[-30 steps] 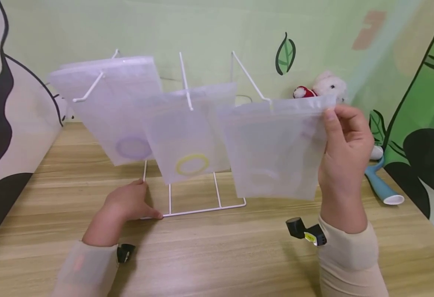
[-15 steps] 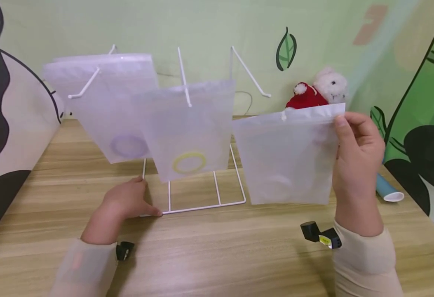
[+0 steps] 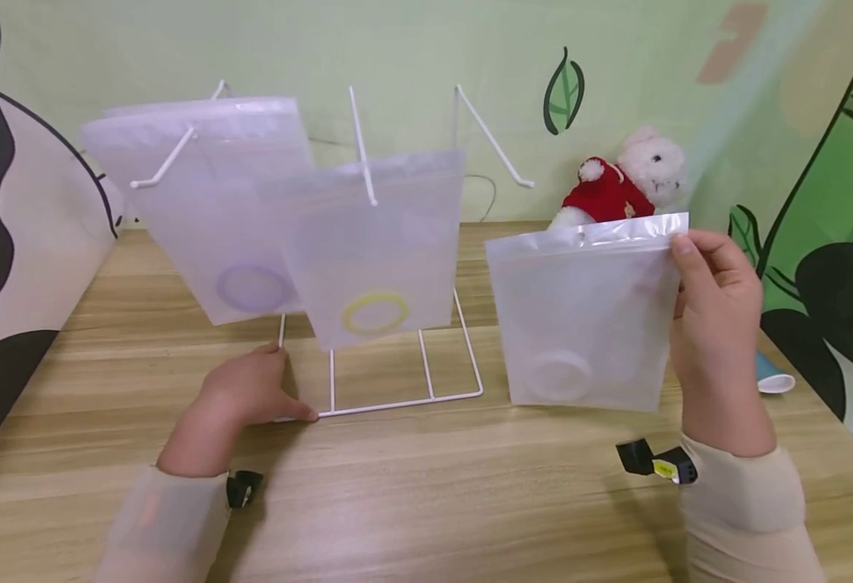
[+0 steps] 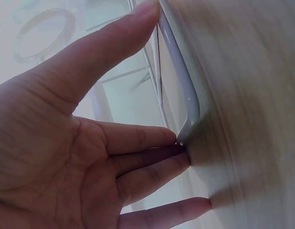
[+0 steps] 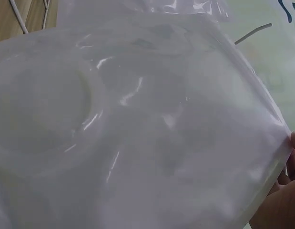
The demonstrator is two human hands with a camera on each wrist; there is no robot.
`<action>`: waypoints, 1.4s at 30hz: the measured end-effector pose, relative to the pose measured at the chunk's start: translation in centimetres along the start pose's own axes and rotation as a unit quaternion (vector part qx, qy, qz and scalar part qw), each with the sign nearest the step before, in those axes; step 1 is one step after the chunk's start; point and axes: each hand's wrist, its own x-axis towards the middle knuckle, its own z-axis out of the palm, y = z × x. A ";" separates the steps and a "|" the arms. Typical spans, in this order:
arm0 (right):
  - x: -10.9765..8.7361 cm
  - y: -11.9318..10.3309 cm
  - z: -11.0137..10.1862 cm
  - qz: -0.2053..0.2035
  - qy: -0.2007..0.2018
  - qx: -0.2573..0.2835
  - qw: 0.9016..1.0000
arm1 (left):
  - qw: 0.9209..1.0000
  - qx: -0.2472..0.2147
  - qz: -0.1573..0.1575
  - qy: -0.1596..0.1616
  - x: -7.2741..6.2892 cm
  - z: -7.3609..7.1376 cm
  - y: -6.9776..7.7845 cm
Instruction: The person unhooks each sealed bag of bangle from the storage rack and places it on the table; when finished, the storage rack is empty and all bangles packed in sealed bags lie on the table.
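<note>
My right hand (image 3: 721,324) pinches the top right corner of a frosted zip-lock bag (image 3: 579,316) between thumb and fingers. A pale ring (image 3: 560,374) shows faintly through the bag's lower part. The bag hangs apart from the white wire rack (image 3: 397,405), right of its bare right hook (image 3: 495,138). My left hand (image 3: 251,389) rests at the rack's front left base corner. In the left wrist view its thumb touches the base wire (image 4: 178,62), and straight fingers (image 4: 147,176) reach the tabletop.
More frosted bags (image 3: 200,162) hang on the rack's left hook, a purple ring (image 3: 253,288) showing inside. On the middle hook hangs a bag (image 3: 390,227) with a yellow ring (image 3: 375,313). Behind are a white plush toy (image 3: 608,190) in red and a blue tubular object (image 3: 772,376).
My right hand has drawn the bag off the right hook and moved right and slightly down with it. The left hand stays at the rack's base corner.
</note>
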 end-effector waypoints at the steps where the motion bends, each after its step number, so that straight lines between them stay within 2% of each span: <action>1: 0.1 0.1 -0.1 0.003 -0.001 0.002 1.000 | 1.000 0.000 -0.001 0.000 0.0 0.0 0.0; 18: 2.3 1.4 -0.7 0.066 -0.029 -0.025 0.997 | 1.000 -0.003 0.001 0.011 -0.2 -0.2 -0.1; 25: 3.5 2.4 -1.2 0.097 -0.022 0.005 0.995 | 1.000 -0.001 0.000 0.001 -0.2 -0.3 -0.1; 32: 4.5 3.6 -1.3 0.124 -0.015 -0.038 0.991 | 1.000 -0.007 -0.005 0.003 -0.2 -0.2 0.0; 42: 5.4 5.3 -1.9 0.149 -0.010 -0.046 0.988 | 1.000 -0.007 -0.001 0.009 -0.2 -0.2 0.1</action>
